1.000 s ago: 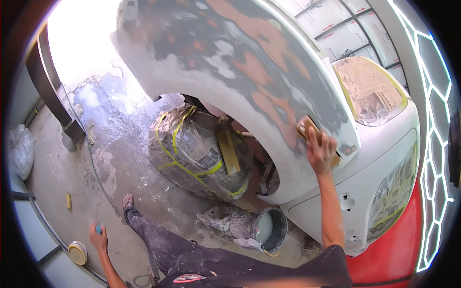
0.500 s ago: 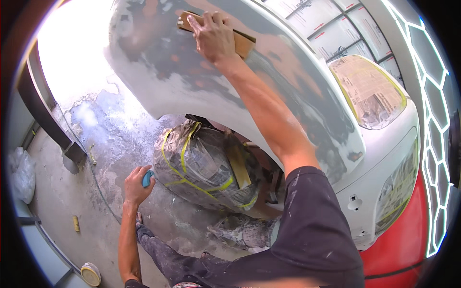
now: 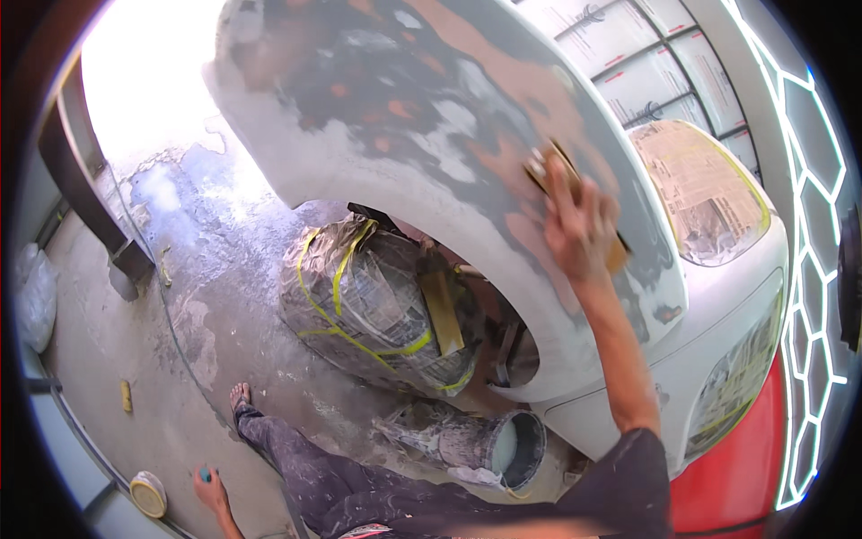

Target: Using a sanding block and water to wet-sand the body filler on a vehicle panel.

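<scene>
My right hand (image 3: pixel 579 220) is closed round a long brown sanding block (image 3: pixel 618 255), pressed flat to the car's rear side panel (image 3: pixel 395 171). That panel is patched with grey primer, reddish-brown filler and bare white areas. The block lies above the wheel arch, toward the panel's right part. Low at the left, my left hand (image 3: pixel 211 492) is closed on a small blue piece (image 3: pixel 206 473), away from the car. Its exact kind cannot be made out.
A wheel wrapped in newspaper and yellow tape (image 3: pixel 359 305) stands under the arch. Beside my leg is a bucket (image 3: pixel 539 449) with pale liquid. Newspaper masks the car's lamp (image 3: pixel 705 189). A round tub (image 3: pixel 148 494) and a yellow roll (image 3: pixel 126 395) lie at left.
My right hand has slid the sanding block right and nearer along the panel. My left hand has dropped lower and to the left. My arm no longer hides the bucket's mouth.
</scene>
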Tool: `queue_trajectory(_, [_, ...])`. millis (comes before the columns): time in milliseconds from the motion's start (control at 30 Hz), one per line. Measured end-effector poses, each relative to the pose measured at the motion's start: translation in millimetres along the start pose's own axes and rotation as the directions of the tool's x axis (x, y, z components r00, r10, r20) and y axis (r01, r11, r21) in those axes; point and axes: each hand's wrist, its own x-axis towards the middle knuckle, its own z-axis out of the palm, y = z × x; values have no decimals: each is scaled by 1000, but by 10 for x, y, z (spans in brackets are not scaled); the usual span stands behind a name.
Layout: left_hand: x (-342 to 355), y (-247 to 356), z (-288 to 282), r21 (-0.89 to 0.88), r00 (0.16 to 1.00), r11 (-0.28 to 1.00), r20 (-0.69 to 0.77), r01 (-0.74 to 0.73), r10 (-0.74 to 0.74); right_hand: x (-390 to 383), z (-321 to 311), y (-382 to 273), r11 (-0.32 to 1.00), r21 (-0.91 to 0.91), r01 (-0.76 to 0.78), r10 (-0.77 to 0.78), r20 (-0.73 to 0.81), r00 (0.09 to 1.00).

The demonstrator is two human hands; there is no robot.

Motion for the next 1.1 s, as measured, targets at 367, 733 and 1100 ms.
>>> queue_trajectory(367, [605,4213,211,-243,557,555,64,-796,828,2141,1124,-1302,981,178,75,-33,-228,973])
queue_trajectory(733, [-1064,-1173,-316,198,943,923,-32,331,-331,-1224,-421,386,999,-51,-9,11,33,999])
queue_trajectory(1100, [1130,4420,478,-215,542,536,35,-816,840,2282,786,-1291,980,161,117,-85,-193,977])
